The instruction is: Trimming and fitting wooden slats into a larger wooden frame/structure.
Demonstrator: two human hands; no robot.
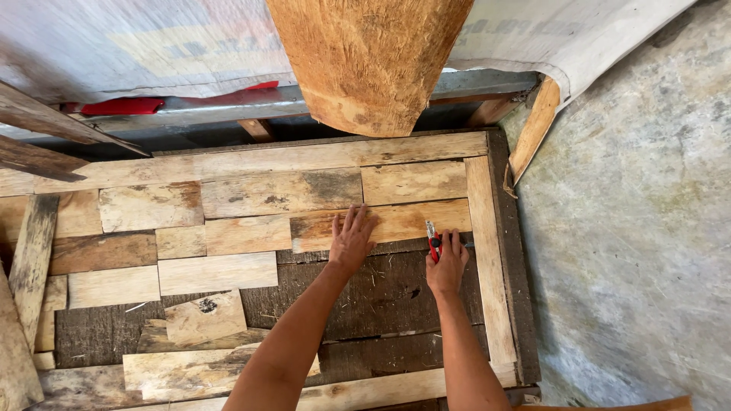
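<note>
Two hands | left hand [352,242] flat, fingers spread, on pale rectangular wooden plank [381,225] | right hand [448,262] grasping red-handled utility knife [432,242] at plank's lower edge

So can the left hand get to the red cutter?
Probably yes. The left hand lies flat on a plank, and the red cutter sits close by in the right hand, with only flat wood between them.

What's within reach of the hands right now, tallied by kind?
Hands: 2, left hand flat on a light plank, right hand holding the cutter
Red-handled cutter: 1
Light plank under the left hand: 1
Dark backing board: 1
Total: 5
</note>
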